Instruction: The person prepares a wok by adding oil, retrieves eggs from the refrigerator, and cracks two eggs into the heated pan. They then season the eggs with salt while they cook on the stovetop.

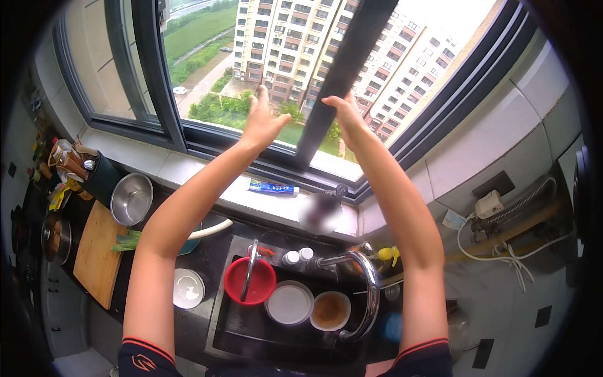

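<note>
Both hands, the left hand (pixel 260 119) and right hand (pixel 345 116), are raised with fingers spread flat against the window pane (pixel 276 56), either side of the dark window frame bar (pixel 342 69).

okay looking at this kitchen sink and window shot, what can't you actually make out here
Head view only:
- Right hand: its fingers lie against the dark window bar; a grip on it cannot be told.
- Left hand: touching the pane or just short of it, unclear.
- Round object on the sill: blurred, kind unknown.
- Red bowl: contents hidden by the utensil across it.
- Picture corners: black from the fisheye rim.
</note>
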{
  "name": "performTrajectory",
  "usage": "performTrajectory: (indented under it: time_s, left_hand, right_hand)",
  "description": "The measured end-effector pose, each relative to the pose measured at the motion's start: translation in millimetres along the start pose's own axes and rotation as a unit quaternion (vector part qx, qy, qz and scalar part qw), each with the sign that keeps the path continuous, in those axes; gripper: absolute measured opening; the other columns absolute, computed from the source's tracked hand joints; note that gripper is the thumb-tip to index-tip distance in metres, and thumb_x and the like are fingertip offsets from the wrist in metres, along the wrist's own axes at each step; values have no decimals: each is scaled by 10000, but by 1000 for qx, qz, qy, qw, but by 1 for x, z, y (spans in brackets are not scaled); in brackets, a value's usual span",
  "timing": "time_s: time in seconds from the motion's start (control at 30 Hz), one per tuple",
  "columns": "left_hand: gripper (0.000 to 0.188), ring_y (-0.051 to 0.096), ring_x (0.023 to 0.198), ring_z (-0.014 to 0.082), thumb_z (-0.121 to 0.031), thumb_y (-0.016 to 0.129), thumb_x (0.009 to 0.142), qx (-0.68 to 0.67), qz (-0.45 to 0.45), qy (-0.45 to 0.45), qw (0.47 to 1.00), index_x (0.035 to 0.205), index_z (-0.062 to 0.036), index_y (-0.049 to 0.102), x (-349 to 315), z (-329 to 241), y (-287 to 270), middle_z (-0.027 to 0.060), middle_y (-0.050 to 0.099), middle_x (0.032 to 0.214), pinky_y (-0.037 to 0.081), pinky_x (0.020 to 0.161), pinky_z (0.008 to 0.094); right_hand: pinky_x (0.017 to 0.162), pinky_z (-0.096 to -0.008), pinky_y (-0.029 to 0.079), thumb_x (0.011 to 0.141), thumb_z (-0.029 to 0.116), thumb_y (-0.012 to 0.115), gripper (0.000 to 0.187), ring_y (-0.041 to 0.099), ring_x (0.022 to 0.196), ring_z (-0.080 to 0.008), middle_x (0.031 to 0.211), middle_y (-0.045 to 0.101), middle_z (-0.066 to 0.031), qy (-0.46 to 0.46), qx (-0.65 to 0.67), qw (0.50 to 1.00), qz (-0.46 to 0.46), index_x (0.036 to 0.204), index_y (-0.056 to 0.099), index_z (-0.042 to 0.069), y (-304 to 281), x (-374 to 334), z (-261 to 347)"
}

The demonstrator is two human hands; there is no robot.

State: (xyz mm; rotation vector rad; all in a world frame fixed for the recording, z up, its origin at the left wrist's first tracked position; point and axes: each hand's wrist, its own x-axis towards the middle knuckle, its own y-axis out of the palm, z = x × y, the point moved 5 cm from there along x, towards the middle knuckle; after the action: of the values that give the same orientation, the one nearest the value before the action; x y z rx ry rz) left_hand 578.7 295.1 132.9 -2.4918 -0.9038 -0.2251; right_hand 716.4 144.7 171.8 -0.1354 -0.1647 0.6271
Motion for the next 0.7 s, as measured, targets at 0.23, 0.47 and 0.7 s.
performTrajectory:
  time_s: [0.23,0.47,0.7]
  left_hand:
    - [949,154,1421,439,-260,696,804,-24,-25,-26,999,1487,50,114,-33,41,-62,422,93,1470,208,1136,384]
    - [910,149,1425,435,-244,701,815,-76,-67,-69,992,1483,44,154,-98,92,-123,394,94,1489,181,1149,385]
    - [817,251,1395,426,-215,693,828,-77,-96,-88,989,1462,33,241,-181,98,-159,364,165,1490,259,1123,384]
  right_hand:
    - [1145,-370,163,812,173,627,945,185,1428,-300,1544,165,-217,-23,19,997,67,1493,0,-15,97,24,16]
    - [1162,-371,97,800,152,651,982,71,1456,-278,1575,60,-174,-23,-1,997,74,1504,-27,52,193,61,17]
    - [1167,-353,117,811,195,650,985,41,1466,-279,1584,1,-191,-69,8,978,195,1505,-22,4,229,50,38]
